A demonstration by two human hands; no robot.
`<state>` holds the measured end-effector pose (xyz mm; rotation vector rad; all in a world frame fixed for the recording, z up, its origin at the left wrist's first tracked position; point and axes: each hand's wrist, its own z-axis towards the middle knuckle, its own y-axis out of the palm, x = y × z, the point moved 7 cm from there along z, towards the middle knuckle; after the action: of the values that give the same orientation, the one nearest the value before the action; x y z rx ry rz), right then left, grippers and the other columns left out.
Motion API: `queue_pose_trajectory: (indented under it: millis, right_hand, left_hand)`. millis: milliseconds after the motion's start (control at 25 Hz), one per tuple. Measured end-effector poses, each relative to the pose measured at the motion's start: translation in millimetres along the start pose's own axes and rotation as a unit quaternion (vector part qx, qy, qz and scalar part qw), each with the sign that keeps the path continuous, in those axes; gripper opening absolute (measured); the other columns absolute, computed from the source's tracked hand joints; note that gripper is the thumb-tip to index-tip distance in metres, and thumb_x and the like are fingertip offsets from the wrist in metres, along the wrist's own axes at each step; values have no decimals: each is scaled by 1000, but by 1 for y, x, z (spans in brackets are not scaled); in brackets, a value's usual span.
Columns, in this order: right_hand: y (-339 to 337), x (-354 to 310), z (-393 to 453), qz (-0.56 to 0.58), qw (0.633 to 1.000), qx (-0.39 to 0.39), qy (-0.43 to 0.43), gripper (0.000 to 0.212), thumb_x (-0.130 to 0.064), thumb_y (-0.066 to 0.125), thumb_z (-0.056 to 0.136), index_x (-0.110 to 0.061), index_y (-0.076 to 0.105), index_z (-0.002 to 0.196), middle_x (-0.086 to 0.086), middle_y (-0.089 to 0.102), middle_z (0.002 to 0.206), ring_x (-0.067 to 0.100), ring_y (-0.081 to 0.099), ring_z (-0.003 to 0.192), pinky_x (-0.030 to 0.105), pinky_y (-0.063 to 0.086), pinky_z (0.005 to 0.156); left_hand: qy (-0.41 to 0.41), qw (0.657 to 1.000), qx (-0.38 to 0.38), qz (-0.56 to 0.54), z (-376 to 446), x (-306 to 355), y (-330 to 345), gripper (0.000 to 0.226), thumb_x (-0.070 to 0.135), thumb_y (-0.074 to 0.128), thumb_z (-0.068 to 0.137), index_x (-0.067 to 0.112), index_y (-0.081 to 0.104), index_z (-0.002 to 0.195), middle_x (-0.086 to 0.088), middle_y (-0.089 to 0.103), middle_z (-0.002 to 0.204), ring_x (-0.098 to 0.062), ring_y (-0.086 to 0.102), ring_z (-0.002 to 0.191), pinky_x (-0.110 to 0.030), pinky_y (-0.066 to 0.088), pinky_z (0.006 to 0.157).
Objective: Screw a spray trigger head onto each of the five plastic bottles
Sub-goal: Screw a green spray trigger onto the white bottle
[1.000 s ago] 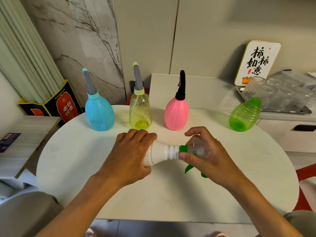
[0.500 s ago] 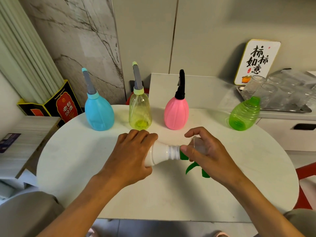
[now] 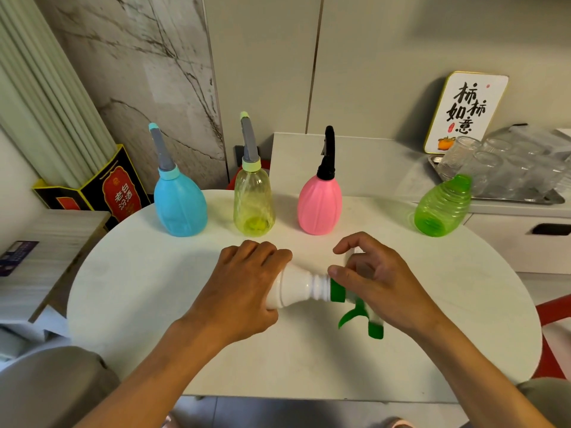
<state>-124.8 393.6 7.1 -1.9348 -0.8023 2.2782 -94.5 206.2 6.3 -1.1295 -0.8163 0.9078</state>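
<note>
left hand (image 3: 244, 291) holds white bottle (image 3: 296, 288) | right hand (image 3: 380, 285) pinches trigger head (image 3: 355, 307) (at neck)

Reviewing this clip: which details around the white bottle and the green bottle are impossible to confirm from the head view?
- White bottle, head view: its body and base are covered by the left hand.
- Green trigger head: the right hand covers most of it, so how far its collar is threaded on is unclear.
- Green bottle: only a green top shows; whether it carries a trigger cannot be told.
</note>
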Motion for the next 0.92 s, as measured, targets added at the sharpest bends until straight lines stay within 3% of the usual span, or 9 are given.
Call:
queue_pose_trajectory:
  millis: [120,240,320,360,560,720,760,800,920]
  right_hand:
    - [-5,9,4,220,969,-39,104,43,-59,52,89,-25,77,96,4,74,87,20,67,77,25,54,68]
    - [-8,-3,8,437,894,-72,73,44,-42,52,90,-9,74,110,16,72,113,29,65,104,47,44,97]
    - [3,-10,6,477,870,-117,30,48,-30,68,83,-4,64,123,17,67,123,30,61,115,44,46,100]
    - [9,-10,4,484,865,-127,21,50,-28,73,83,-4,62,125,16,67,123,30,61,116,41,49,98]
    - [28,-13,3,504,856,-112,27,43,-32,77,83,-4,71,115,18,71,118,33,63,116,50,42,107]
    - [16,-7,4,448,893,-23,35,46,-40,83,76,-10,74,110,15,74,107,25,67,105,37,54,92]
    - [15,-8,4,454,890,-30,30,46,-38,82,78,-9,73,113,16,73,109,25,66,105,38,53,94]
    - [16,-12,3,471,880,-54,20,46,-35,78,82,-7,70,117,17,72,113,27,65,109,43,50,100]
    - [22,-24,1,518,845,-132,-4,46,-21,68,91,0,59,131,20,65,129,34,57,123,60,26,112]
  left_hand:
    - [-96,970,-74,-209,-1,-7,7,75,43,79,57,47,36,118,22,51,111,-7,54,96,-32,53,78]
    - [-127,829,-174,-516,-2,6,11,62,47,83,60,55,48,110,24,62,107,-1,62,96,-31,60,79]
    - [-79,716,-232,-654,-4,28,6,50,36,78,67,58,60,108,20,69,109,-3,65,103,-27,58,82]
    - [-59,683,-249,-685,-6,37,3,47,31,75,69,56,64,107,18,71,108,-5,66,103,-25,56,82]
    - [-58,655,-271,-702,-13,52,20,42,27,72,66,46,70,104,11,73,99,-9,68,95,-28,56,82]
    - [-159,734,-144,-644,-5,39,25,46,43,82,59,38,65,101,4,72,93,-12,69,83,-37,59,75]
    - [-163,736,-140,-642,-4,40,25,47,42,82,59,34,65,102,0,72,94,-14,69,83,-38,58,76]
    - [-160,718,-156,-659,-4,43,25,49,39,81,60,29,66,105,-8,71,98,-18,68,86,-39,57,78]
    - [-137,598,-243,-751,-9,54,21,54,32,76,64,12,64,113,-29,64,107,-37,62,96,-51,49,88]
